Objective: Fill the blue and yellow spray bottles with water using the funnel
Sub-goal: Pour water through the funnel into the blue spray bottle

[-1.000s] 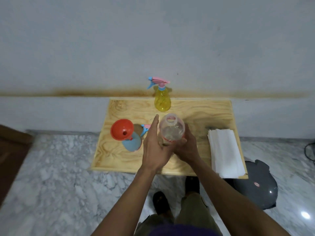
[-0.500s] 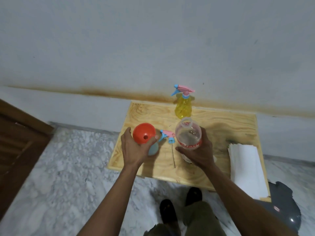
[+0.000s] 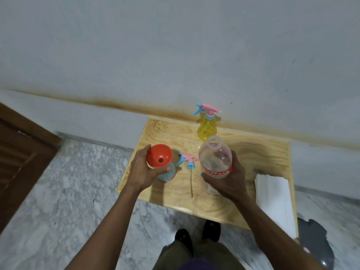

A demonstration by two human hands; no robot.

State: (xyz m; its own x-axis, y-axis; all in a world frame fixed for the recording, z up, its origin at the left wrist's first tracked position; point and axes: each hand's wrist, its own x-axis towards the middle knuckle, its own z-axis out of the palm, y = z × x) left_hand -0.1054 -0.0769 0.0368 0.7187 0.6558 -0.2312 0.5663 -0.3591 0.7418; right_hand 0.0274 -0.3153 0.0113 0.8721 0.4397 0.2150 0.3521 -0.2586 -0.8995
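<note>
An orange funnel (image 3: 159, 156) sits in the neck of the blue spray bottle (image 3: 167, 173) near the left edge of the wooden table (image 3: 253, 164). My left hand (image 3: 143, 170) grips the funnel's rim, thumb on the near side. The blue bottle's pink and blue spray head (image 3: 187, 160) lies on the table beside it, its tube pointing toward me. My right hand (image 3: 226, 178) holds an uncapped clear water bottle (image 3: 215, 159) with a red label, upright. The yellow spray bottle (image 3: 206, 128) stands at the back with its spray head on.
A stack of white paper towels (image 3: 272, 199) lies on the table's right side. A dark grey object (image 3: 315, 242) sits on the marble floor at lower right. A brown door (image 3: 21, 152) is at left. The wall runs right behind the table.
My left hand left the water bottle, moved left and took hold of the funnel on the blue bottle. My right hand kept the water bottle. The camera view shifted left.
</note>
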